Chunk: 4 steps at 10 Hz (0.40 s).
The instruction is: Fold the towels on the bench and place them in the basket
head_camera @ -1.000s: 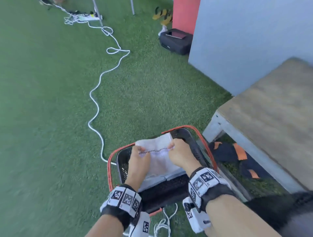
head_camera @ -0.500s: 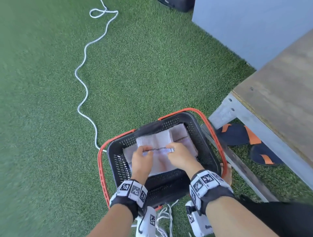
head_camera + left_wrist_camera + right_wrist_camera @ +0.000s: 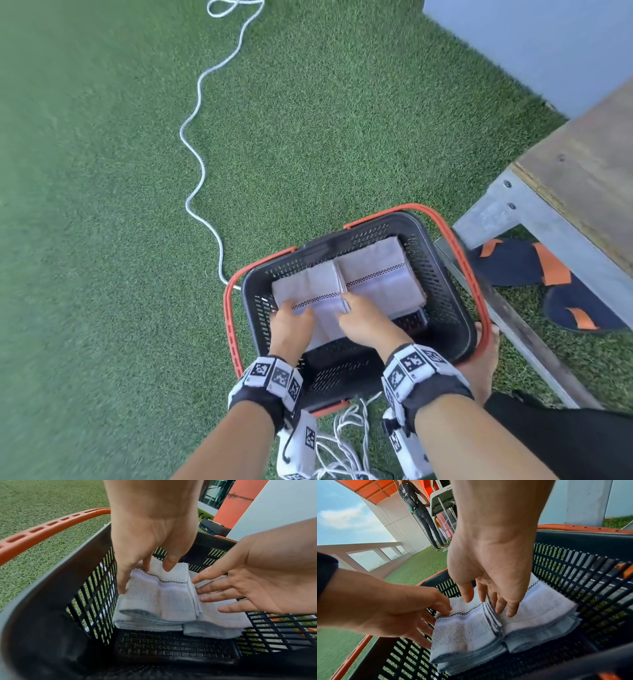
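Note:
A black basket [image 3: 442,301] with orange handles stands on the grass. Inside lie two folded white towels with a checked stripe, side by side: the left towel [image 3: 308,281] and the right towel [image 3: 380,270]. My left hand [image 3: 294,308] rests on the left towel's near left edge. Its fingers [image 3: 121,586] run down that towel's side and its thumb lies on top. My right hand [image 3: 346,305] has straight, spread fingers [image 3: 510,611] touching the seam between the two towels [image 3: 464,631]. Neither hand grips anything.
A wooden bench [image 3: 582,178] with a grey metal frame stands right of the basket, with dark slippers [image 3: 513,260] under it. A white cable [image 3: 198,144] snakes over the grass at left. A bare foot [image 3: 483,370] is by the basket. A person [image 3: 418,507] stands far off.
The towel that both hands pinched above the basket has come down inside, beside the other towel. Both hands have loosened to straight fingers. The head view has tilted down and closer.

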### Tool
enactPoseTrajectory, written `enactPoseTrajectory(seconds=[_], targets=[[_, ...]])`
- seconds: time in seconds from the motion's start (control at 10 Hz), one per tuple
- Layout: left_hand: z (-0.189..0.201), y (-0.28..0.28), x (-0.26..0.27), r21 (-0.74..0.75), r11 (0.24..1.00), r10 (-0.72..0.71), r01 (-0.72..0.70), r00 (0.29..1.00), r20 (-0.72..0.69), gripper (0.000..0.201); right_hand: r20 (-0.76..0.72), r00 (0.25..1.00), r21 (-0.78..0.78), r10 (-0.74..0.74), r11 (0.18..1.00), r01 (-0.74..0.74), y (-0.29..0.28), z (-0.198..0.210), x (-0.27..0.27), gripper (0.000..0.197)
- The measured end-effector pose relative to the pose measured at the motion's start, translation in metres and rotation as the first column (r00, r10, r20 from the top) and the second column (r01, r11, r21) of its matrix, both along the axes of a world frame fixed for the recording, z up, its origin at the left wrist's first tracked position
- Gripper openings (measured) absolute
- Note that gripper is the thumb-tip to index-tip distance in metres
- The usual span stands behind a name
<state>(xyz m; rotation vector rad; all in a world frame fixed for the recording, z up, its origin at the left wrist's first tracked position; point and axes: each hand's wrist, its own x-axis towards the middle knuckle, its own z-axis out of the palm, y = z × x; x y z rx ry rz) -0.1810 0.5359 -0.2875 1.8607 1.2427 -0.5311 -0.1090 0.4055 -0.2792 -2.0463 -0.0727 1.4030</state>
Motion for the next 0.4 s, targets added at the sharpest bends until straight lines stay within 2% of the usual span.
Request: enactPoseTrajectory(seconds=[0.2,0.3,0.4], targets=[[0.001,-0.001,-0.002,-0.018,1.000,-0.026,0.025,0.999,-0.043,0.057,-0.029,0.997,-0.007,0.076,0.997,-0.076,0.002,0.007,-0.006,0.065],[0.007,-0.001,-0.003,0.010,1.000,-0.020,0.021,0.994,-0.103,0.063,0.006,0.997,0.001,0.082,0.997,-0.082,0.005,0.020,0.001,0.064],[0.012,-0.004,0.001,0.046,0.998,0.053,-0.049,0.994,-0.094,0.070,0.127,0.992,0.020,0.004,1.000,-0.007,0.013,0.038,0.015,0.055]])
